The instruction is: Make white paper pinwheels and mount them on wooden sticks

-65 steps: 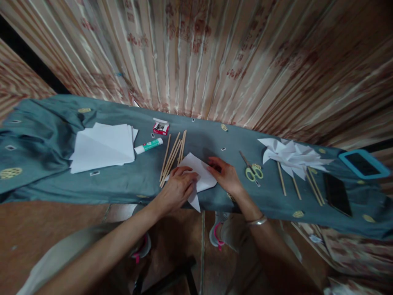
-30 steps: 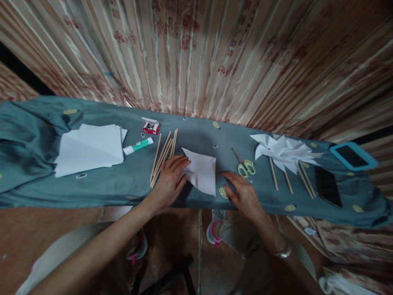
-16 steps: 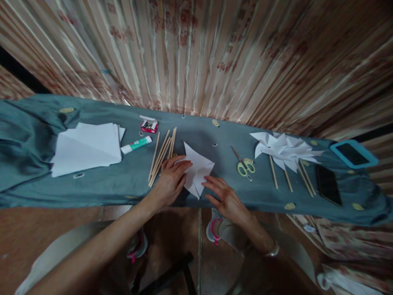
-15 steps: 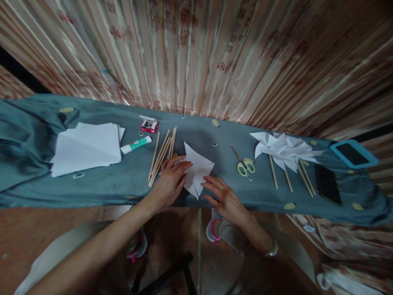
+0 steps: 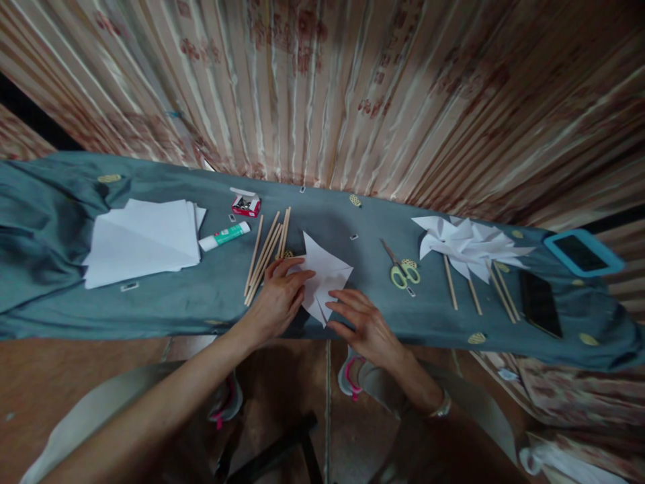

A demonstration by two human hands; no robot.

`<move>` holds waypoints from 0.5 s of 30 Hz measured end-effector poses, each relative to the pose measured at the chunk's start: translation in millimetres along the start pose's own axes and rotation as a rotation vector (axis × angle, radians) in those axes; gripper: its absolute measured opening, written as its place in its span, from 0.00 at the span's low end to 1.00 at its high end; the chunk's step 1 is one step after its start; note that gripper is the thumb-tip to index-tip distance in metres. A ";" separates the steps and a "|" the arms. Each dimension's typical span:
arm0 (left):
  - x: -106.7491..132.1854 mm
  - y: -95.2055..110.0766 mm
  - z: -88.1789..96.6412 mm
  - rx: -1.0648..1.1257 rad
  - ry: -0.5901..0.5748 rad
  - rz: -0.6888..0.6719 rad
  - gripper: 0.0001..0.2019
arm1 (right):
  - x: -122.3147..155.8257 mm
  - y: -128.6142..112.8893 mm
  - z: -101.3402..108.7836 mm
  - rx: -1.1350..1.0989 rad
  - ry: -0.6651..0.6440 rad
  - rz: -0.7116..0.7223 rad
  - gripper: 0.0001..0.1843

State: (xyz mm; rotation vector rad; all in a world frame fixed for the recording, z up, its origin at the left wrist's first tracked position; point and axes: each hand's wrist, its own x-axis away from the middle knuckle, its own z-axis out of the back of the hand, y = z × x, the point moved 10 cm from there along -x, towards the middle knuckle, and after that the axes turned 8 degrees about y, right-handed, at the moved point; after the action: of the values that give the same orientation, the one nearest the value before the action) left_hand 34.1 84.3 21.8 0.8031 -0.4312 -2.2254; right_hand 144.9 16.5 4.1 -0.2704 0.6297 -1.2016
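Note:
A white sheet of paper (image 5: 325, 269), cut and partly folded into a pointed shape, lies on the cloth in front of me. My left hand (image 5: 282, 289) holds its left side, fingers bent over the edge. On the right, my right hand (image 5: 360, 319) is open, its spread fingertips at the paper's lower right part, where slit edges show. Just left of the paper, several wooden sticks (image 5: 262, 265) lie in a loose bundle, partly behind my left hand. Scissors (image 5: 403, 272) with pale green handles rest on the right, blades partly apart.
Left stand a stack of white paper (image 5: 144, 235), a glue stick (image 5: 224, 236) and a small red box of metal pins (image 5: 246, 203). Right lie folded paper pinwheels (image 5: 463, 245) on sticks, a black phone (image 5: 540, 302) and a blue-framed device (image 5: 584, 253). A curtain (image 5: 322, 94) hangs behind the table.
My right hand has shifted slightly left over the paper's lower right part, with its fingertips further in. My left hand stays in place on the paper.

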 end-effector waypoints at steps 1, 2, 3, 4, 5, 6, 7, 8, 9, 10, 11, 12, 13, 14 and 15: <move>0.3 0.3 -1.2 -0.004 -0.004 -0.004 0.18 | -0.1 -0.2 -0.9 0.007 -0.008 0.003 0.18; 0.5 0.4 -2.3 -0.010 -0.007 -0.008 0.18 | 0.0 -0.6 -2.1 0.017 -0.020 0.006 0.19; 0.7 0.6 -3.0 -0.016 -0.007 -0.011 0.18 | 0.1 -0.9 -3.3 0.028 -0.031 0.009 0.21; 0.9 0.7 -3.6 -0.020 -0.007 -0.015 0.18 | 0.2 -1.5 -4.5 0.037 -0.041 0.013 0.23; 1.0 0.8 -4.1 -0.022 -0.008 -0.016 0.18 | 0.3 -2.3 -5.2 0.040 -0.045 0.016 0.24; 1.0 0.8 -4.4 -0.020 -0.009 -0.016 0.18 | 0.1 -3.2 -5.3 0.038 -0.043 0.018 0.24; 0.9 0.9 -4.5 -0.017 -0.009 -0.016 0.18 | -0.3 -3.9 -5.0 0.032 -0.037 0.017 0.23; 0.8 1.1 -4.5 -0.013 -0.010 -0.016 0.18 | -0.8 -4.7 -4.6 0.023 -0.030 0.015 0.22; 0.6 1.1 -4.4 -0.011 -0.010 -0.016 0.19 | -1.4 -5.4 -4.1 0.012 -0.023 0.011 0.20; 0.4 1.1 -4.3 -0.011 -0.011 -0.015 0.19 | -2.2 -5.9 -3.6 0.002 -0.016 0.007 0.19; 0.3 0.9 -4.2 -0.011 -0.012 -0.015 0.19 | -3.0 -6.2 -2.9 -0.007 -0.008 0.002 0.17; 0.2 0.7 -4.1 -0.012 -0.013 -0.015 0.19 | -3.7 -6.3 -2.5 -0.016 -0.002 -0.002 0.16; 0.1 0.3 -4.1 -0.013 -0.013 -0.013 0.19 | -4.5 -6.0 -1.9 -0.026 0.005 -0.007 0.15; 0.1 -0.3 -3.9 -0.014 -0.012 -0.011 0.19 | -5.1 -5.2 -1.5 -0.038 0.011 -0.013 0.14; 0.1 -0.8 -3.8 -0.015 -0.011 -0.011 0.19 | -5.7 -3.7 -1.3 -0.052 0.017 -0.023 0.13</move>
State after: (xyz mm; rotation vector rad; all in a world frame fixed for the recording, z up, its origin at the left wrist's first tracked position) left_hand 36.2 84.5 18.5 0.7872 -0.4164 -2.2413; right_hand 140.1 20.7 6.7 -0.3125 0.6747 -1.2122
